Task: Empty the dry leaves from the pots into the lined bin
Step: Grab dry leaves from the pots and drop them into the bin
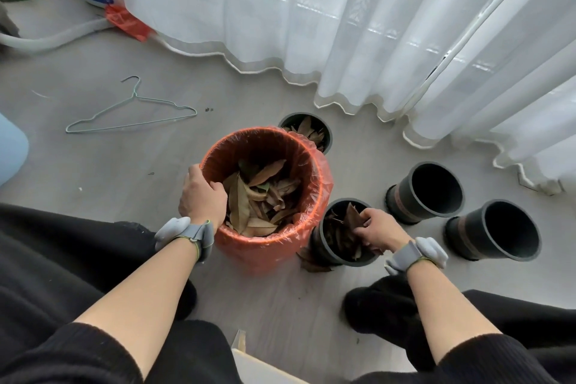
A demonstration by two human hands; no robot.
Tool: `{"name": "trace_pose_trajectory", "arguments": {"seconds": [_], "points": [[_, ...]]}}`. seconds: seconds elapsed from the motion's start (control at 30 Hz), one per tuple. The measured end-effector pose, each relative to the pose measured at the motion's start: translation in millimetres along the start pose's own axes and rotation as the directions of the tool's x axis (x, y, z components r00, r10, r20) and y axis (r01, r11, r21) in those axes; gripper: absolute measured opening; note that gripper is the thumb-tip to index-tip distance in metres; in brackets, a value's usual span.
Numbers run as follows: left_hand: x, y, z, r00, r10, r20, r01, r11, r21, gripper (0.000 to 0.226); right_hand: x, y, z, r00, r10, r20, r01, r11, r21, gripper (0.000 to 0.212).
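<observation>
Head view, left to right: a hanger (131, 112) lies on the floor (124, 165), well apart. Your left hand (202, 196) is closed over the near-left rim of the bin (271, 246), whose orange liner already holds a heap of leaves (258, 199). Behind the bin, a far pot (325, 131) is still full. Just right of the bin, your right hand (375, 229) is clenched on a fistful of leaves inside the near pot (321, 243). Further right, two pots (427, 193) (494, 231) stand empty. By my reckoning you're about halfway: two done, two left.
</observation>
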State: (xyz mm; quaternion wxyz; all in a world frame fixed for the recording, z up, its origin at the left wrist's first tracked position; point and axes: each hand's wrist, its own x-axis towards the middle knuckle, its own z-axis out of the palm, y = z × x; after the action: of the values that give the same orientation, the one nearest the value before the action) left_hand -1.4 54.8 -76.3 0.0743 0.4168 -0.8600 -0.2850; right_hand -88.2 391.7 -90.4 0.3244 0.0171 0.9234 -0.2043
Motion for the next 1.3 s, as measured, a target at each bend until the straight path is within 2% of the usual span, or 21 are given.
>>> {"name": "trace_pose_trajectory", "arguments": {"seconds": [0.07, 0.17, 0.37, 0.5, 0.6, 0.67, 0.77, 0.83, 0.9, 1.0, 1.07, 1.13, 1.2, 1.3], "points": [[1, -3, 0, 1.0, -0.011, 0.001, 0.011, 1.0, 0.01, 0.03, -6, -1, -7, 0.999, 0.016, 0.051, -0.022, 0.994, 0.111, 0.01], [-1, -2, 0, 1.0, -0.002, 0.006, 0.002, 1.0, -0.001, 0.031, -19, 0, -19, 0.999, 0.011, 0.045, -0.021, 0.971, 0.238, 0.01], [-4, -1, 0, 1.0, 0.0, 0.021, 0.0, 1.0, -0.004, 0.033, -46, -17, -51, 0.993, 0.028, 0.111, -0.081, 0.861, 0.503, 0.018], [-2, 1, 0, 1.0, 0.002, 0.021, -0.001, 1.0, -0.017, 0.035, -64, -63, -83, 0.993, -0.105, 0.053, 0.045, 0.753, 0.657, 0.024], [-3, 1, 0, 1.0, 0.008, 0.027, -0.007, 1.0, -0.023, 0.036, -79, -107, -85, 0.962, -0.25, -0.111, 0.256, 0.68, 0.687, 0.024], [-3, 1, 0, 1.0, 0.003, 0.028, -0.002, 1.0, -0.026, 0.036, -86, -134, -77, 0.916, -0.344, -0.206, 0.391, 0.652, 0.65, 0.025], [-2, -1, 0, 1.0, 0.006, 0.024, -0.005, 0.999, -0.033, 0.033, -89, -157, -58, 0.857, -0.47, -0.209, 0.491, 0.623, 0.609, 0.036], [0, 0, -1, 1.0, 0.013, 0.024, -0.013, 0.999, -0.04, 0.032, -79, -156, -50, 0.851, -0.481, -0.209, 0.509, 0.663, 0.549, 0.042], [0, 0, 0, 1.0, 0.019, 0.024, -0.018, 0.999, -0.047, 0.032, -58, -140, -47, 0.874, -0.412, -0.258, 0.486, 0.724, 0.489, 0.045], [0, -1, 0, 1.0, 0.011, 0.019, -0.01, 0.999, -0.052, 0.033, -21, -92, -39, 0.94, -0.208, -0.269, 0.306, 0.863, 0.402, 0.037], [-1, -1, 0, 1.0, 0.008, 0.013, -0.007, 0.999, -0.052, 0.033, -3, -52, -24, 0.98, -0.047, -0.194, 0.108, 0.942, 0.319, 0.036], [-2, -1, 0, 1.0, 0.009, 0.006, -0.009, 0.998, -0.057, 0.033, 3, -21, -2, 0.996, 0.068, -0.058, -0.057, 0.982, 0.178, 0.045], [-2, 1, -1, 1.0, 0.009, -0.002, -0.01, 0.998, -0.069, 0.032, 7, -6, 22, 0.992, 0.117, 0.035, -0.118, 0.993, 0.008, 0.062], [-2, 3, 0, 1.0, 0.016, -0.009, -0.017, 0.997, -0.079, 0.032, 12, -1, 56, 0.992, 0.126, 0.032, -0.118, 0.975, -0.19, 0.079]]}}
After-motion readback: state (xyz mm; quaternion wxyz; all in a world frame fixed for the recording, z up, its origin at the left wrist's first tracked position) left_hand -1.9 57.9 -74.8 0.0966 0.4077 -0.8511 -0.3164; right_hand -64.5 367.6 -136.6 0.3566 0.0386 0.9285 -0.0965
